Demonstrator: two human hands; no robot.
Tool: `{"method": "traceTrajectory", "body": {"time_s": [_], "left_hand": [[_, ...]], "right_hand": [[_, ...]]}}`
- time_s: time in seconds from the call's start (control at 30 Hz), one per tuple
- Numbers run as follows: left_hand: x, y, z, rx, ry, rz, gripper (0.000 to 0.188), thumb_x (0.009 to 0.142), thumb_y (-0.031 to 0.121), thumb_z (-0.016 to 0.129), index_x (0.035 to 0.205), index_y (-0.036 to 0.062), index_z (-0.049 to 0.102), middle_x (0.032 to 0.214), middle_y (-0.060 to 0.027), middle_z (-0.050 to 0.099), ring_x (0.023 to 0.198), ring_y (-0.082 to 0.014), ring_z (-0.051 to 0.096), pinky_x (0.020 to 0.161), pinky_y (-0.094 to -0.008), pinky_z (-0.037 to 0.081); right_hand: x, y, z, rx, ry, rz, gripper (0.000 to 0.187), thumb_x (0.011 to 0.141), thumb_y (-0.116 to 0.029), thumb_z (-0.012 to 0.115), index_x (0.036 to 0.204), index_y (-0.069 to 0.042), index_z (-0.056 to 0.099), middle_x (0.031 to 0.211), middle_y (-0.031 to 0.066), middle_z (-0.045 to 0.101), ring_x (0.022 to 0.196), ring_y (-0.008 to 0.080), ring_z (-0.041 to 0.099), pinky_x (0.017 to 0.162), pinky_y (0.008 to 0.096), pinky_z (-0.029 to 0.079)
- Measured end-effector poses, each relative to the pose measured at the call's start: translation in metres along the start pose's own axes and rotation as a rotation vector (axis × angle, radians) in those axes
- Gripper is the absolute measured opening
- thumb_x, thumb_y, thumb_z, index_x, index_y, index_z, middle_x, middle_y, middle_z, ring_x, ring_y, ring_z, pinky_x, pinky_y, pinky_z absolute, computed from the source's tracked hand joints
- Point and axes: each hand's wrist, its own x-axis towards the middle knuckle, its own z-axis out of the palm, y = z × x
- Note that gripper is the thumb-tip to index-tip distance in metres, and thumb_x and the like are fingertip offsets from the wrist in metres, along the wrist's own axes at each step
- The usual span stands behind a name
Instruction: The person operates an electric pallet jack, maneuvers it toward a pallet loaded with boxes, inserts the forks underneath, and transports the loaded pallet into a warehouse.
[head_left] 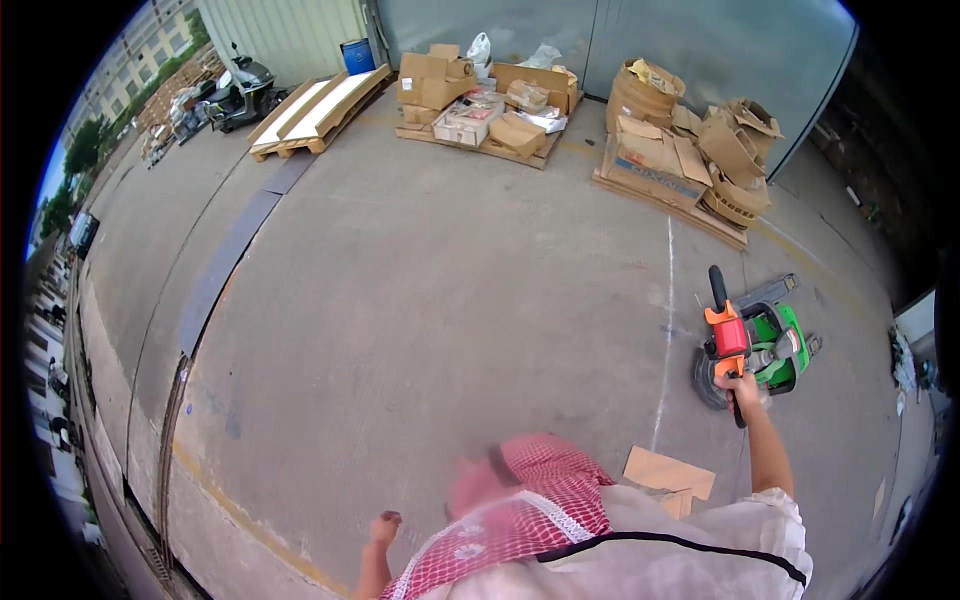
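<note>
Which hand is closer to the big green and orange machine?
The right hand: it is on the black handle grip of the machine. The left hand is far off to the machine's left, not touching it.

Along the grey-blue metal wall at the back, two loaded wooden pallets observed: the middle pallet bears brown cartons and pale plastic bags, the right-hand pallet crumpled, open cardboard boxes. Further left: a tilted pallet with white panels, a blue drum just beyond it, and a dark scooter. Concrete ground carries a white painted line, dark strip plates at left, and flat cardboard near the lower edge.
</note>
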Motion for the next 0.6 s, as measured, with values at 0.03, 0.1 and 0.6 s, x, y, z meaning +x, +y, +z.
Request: {"method": "traceTrajectory", "body": {"time_s": [0.03,0.1,0.6], "left_hand": [[0.025,-0.006,-0.029,0.038,0.066,-0.021,0.028,0.082,0.026,0.066,0.103,0.0093,0.076,0.092,-0.0116,0.075,0.088,-0.0230,0.070,0.079,-0.0366,0.054],[0.073,-0.032,-0.087,0.109,0.190,-0.045,0.029,0.081,0.025,0.066,0.101,0.0078,0.076,0.089,-0.0117,0.075,0.085,-0.0237,0.071,0.078,-0.0374,0.054],[0.086,0.043,0.010,0.236,-0.375,0.246,0.034,0.084,0.030,0.062,0.107,0.0077,0.074,0.094,-0.0094,0.075,0.087,-0.0262,0.070,0.078,-0.0385,0.054]], "right_hand": [[-0.006,-0.008,0.012,0.001,0.005,-0.010,0.035,0.071,-0.018,0.085,0.073,-0.005,0.053,0.052,0.0043,0.049,0.035,0.0185,0.047,0.032,0.0352,0.036],[-0.006,-0.035,0.042,0.022,-0.051,-0.058,0.034,0.071,-0.018,0.085,0.076,-0.005,0.054,0.053,0.0035,0.049,0.037,0.0175,0.047,0.034,0.0344,0.036],[-0.053,-0.098,0.060,0.229,-0.232,-0.026,0.032,0.079,-0.023,0.078,0.067,-0.009,0.052,0.054,0.0028,0.047,0.040,0.0174,0.045,0.037,0.0331,0.032]]}}
